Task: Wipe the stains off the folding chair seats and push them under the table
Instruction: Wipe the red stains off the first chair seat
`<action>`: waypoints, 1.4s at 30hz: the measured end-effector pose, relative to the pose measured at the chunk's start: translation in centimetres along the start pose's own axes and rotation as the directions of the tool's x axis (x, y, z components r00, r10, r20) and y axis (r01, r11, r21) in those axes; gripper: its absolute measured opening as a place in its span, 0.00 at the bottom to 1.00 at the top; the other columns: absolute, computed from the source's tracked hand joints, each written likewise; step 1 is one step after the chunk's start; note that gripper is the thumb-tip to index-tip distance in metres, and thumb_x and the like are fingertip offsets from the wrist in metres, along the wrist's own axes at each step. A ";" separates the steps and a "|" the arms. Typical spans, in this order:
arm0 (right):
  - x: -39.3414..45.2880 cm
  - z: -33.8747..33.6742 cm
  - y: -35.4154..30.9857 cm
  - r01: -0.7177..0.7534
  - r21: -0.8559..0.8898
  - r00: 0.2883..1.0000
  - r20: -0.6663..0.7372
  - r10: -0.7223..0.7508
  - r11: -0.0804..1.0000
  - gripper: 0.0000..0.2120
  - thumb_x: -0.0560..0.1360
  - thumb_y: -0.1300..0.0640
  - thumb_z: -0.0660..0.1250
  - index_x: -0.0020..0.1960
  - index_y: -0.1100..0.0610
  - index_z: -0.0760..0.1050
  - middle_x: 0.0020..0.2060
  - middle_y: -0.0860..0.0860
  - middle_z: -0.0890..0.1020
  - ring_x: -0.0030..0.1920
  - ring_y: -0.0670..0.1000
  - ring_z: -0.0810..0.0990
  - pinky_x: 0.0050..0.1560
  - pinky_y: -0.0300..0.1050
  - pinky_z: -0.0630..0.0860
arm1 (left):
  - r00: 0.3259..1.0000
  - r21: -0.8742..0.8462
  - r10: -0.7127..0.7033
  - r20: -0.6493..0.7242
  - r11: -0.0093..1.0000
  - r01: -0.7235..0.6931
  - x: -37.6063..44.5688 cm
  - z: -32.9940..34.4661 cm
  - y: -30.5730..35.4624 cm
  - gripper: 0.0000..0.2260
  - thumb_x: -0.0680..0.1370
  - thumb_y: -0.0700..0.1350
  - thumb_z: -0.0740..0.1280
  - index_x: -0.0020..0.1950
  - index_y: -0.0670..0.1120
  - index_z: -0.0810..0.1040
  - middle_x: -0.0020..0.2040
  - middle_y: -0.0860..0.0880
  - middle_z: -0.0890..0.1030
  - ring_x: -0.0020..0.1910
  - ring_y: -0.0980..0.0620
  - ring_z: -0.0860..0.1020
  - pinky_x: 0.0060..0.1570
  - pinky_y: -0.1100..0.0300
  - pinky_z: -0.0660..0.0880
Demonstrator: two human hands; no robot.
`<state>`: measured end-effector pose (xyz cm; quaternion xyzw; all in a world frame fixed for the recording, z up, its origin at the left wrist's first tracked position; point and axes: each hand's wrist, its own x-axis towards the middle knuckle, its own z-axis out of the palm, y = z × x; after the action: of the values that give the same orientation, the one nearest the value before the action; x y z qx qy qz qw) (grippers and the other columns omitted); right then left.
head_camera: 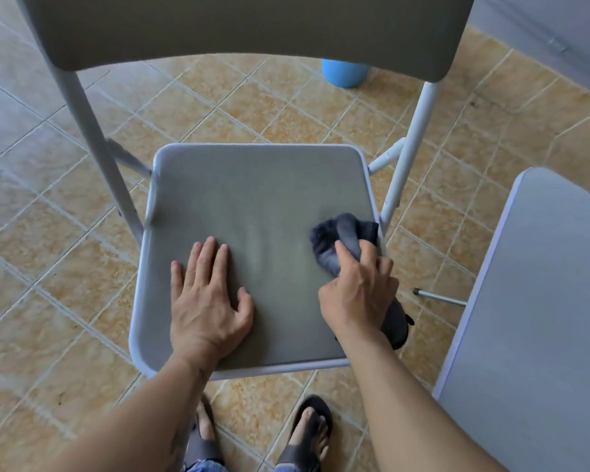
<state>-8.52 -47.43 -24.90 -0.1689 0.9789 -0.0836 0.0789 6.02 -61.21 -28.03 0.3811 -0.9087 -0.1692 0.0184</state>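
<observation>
A grey folding chair stands in front of me, its seat (pixel 263 199) facing up and its backrest (pixel 246 25) at the top of the view. My left hand (pixel 206 304) lies flat on the near left part of the seat, fingers spread, holding nothing. My right hand (pixel 358 294) is closed around a dark blue cloth (pixel 334 236) and presses it onto the seat near the right edge. A tail of the cloth hangs down behind my wrist. A faint streaky smear shows in the middle of the seat.
A grey table top (pixel 539 301) fills the right side, with a thin metal leg (pixel 440 298) poking out beneath it. The floor is tan tile. A blue round container (pixel 344 73) stands behind the chair. My sandalled feet (pixel 307 434) are below the seat's front edge.
</observation>
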 end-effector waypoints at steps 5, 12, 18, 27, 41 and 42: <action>1.3 1.1 -3.8 0.502 0.024 0.854 0.141 -0.500 0.864 0.31 0.66 0.59 0.66 0.69 0.47 0.73 0.66 0.51 0.71 0.55 0.60 0.69 0.48 0.54 0.66 | 1.000 0.037 0.000 0.008 0.999 0.000 0.1 0.3 0.0 0.34 0.71 0.56 0.59 0.76 0.46 0.64 0.78 0.47 0.61 0.79 0.49 0.55 0.77 0.44 0.47; 8.0 -0.2 0.6 0.279 -0.016 0.960 0.031 -0.278 0.960 0.31 0.69 0.62 0.63 0.70 0.46 0.71 0.65 0.52 0.71 0.56 0.61 0.68 0.55 0.55 0.68 | 1.000 0.076 -0.011 0.021 0.997 0.009 0.6 0.4 0.1 0.35 0.70 0.56 0.59 0.76 0.46 0.63 0.79 0.47 0.60 0.79 0.48 0.55 0.76 0.44 0.48; 5.6 1.0 -5.5 0.308 0.006 0.949 0.066 -0.308 0.951 0.29 0.66 0.57 0.64 0.67 0.46 0.73 0.62 0.52 0.71 0.55 0.61 0.68 0.49 0.54 0.66 | 0.998 0.102 -0.022 0.059 0.995 0.016 0.7 0.2 0.2 0.36 0.70 0.57 0.58 0.77 0.46 0.62 0.79 0.47 0.59 0.79 0.48 0.53 0.76 0.43 0.48; 8.7 0.2 -0.7 0.352 0.027 0.934 0.052 -0.353 0.936 0.28 0.69 0.62 0.63 0.68 0.45 0.74 0.66 0.51 0.72 0.56 0.61 0.69 0.53 0.55 0.68 | 0.996 0.132 -0.031 0.087 0.991 0.020 0.8 0.2 0.1 0.36 0.70 0.57 0.58 0.77 0.46 0.61 0.79 0.47 0.58 0.79 0.47 0.53 0.76 0.42 0.49; -3.5 -0.4 1.7 0.328 0.102 0.936 0.096 -0.337 0.939 0.28 0.68 0.64 0.63 0.66 0.48 0.77 0.67 0.52 0.73 0.52 0.60 0.71 0.52 0.56 0.72 | 1.000 0.053 0.000 0.029 0.999 -0.001 0.5 0.5 -0.3 0.35 0.71 0.57 0.58 0.76 0.48 0.61 0.79 0.47 0.59 0.78 0.48 0.53 0.76 0.42 0.47; -3.9 -0.6 2.0 0.264 0.103 0.958 0.090 -0.273 0.959 0.28 0.68 0.65 0.63 0.66 0.48 0.77 0.67 0.52 0.73 0.53 0.60 0.71 0.54 0.56 0.72 | 1.000 0.046 0.008 0.030 0.999 -0.009 0.4 0.4 -0.4 0.35 0.71 0.58 0.57 0.77 0.48 0.61 0.79 0.47 0.59 0.78 0.48 0.53 0.76 0.43 0.47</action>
<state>-5.62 -44.10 -24.22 -0.3007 0.9367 -0.1285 0.1247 5.92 -61.67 -28.61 0.3752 -0.9141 -0.1537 -0.0030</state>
